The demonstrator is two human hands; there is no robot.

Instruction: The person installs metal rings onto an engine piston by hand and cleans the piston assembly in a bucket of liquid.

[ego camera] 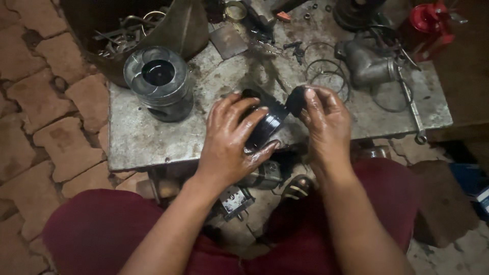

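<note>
Two oily hands work over the near edge of a grimy metal tabletop. One, the left hand, wraps a black ridged cylinder, fingers pressed around it. The right hand pinches a small dark cap at the cylinder's far end. Seemingly a fitting step; next, careful alignment. Far left stands a grey piston; thin wire rings lie far right.
</note>
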